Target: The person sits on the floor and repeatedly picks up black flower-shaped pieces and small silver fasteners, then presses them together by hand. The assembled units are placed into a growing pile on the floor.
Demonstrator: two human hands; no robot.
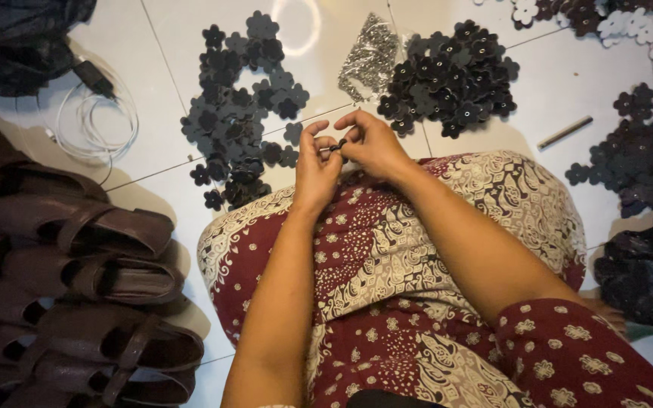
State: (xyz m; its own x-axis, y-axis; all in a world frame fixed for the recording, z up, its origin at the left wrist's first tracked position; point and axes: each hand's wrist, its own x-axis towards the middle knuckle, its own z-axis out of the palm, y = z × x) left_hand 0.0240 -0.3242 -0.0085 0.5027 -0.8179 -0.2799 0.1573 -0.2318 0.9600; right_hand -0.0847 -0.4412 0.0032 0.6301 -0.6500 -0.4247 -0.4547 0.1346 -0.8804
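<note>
both hands meet just above the knee, over the patterned red and cream cloth (417,249) that covers the lap. the left hand (316,170) and the right hand (372,143) pinch one small dark flower piece (336,146) between thumb and fingertips, fingers curled in tight, with almost no gap between the two hands. the piece is mostly hidden by the fingertips, so whether a metal part sits in it i cannot tell.

judging by its fellows on the floor, the piece looks thin, light and a bit floppy, a flat cut-out with a hole in the middle; it likely bends easily and is best held by the petals' edge, leaving the centre free.

on the white tiled floor (175,45), far and to the left, lies a loose spread of flat dark flowers (239,113). far and to the right is a denser heap of flowers (451,75), and between them a small pile of silvery metal bits (370,57). a slim rod (564,132) lies further right. stacked brown sandals (77,279) fill the near left, with a coiled white cable (96,121) beyond.
</note>
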